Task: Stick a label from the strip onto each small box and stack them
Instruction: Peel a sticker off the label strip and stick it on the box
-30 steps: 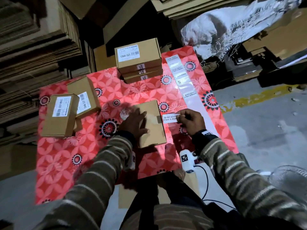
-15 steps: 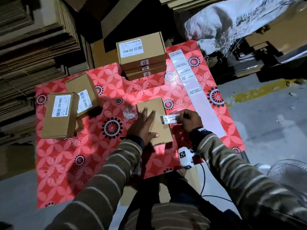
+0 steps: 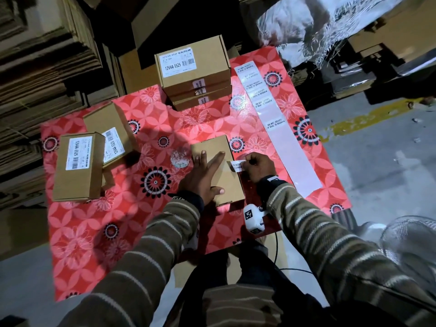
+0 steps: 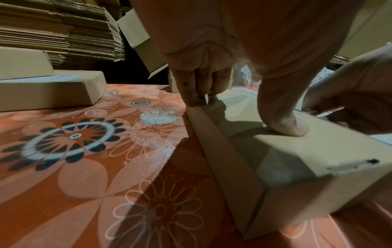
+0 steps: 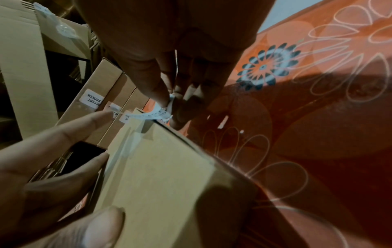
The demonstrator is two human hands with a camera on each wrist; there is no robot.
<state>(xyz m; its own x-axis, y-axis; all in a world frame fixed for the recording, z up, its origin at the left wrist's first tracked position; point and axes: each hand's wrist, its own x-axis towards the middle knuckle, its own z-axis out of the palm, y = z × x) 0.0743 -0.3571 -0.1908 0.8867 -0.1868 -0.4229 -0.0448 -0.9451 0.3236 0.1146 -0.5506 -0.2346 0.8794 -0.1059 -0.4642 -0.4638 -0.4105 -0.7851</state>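
The step in hand looks like sealing the cardboard box (image 3: pixel 218 171), which lies flat near the middle of the flower-patterned table (image 3: pixel 77 244), a little toward its near edge. The left hand (image 3: pixel 203 178) lies spread on the lid, fingers straight and pressing down, thumb planted near the box's near end. The right hand (image 3: pixel 258 166) pinches a white seal label (image 3: pixel 236 165) between thumb and fingertips at the box's right edge; one end of the label reaches the lid, the rest stands free and slightly curled.

To do it well, I would keep the left hand bearing down so the box cannot slide, lay the label's free half over the edge and down the side wall, then rub it flat from the lid outward (a curled label traps creases easily). It should straddle the seam, as the labels do on the stack of three boxes (image 3: pixel 195 74) at the far edge. The label strip (image 3: pixel 271 114) lies along the right edge; two unsealed boxes (image 3: pixel 79 166) wait at the left.
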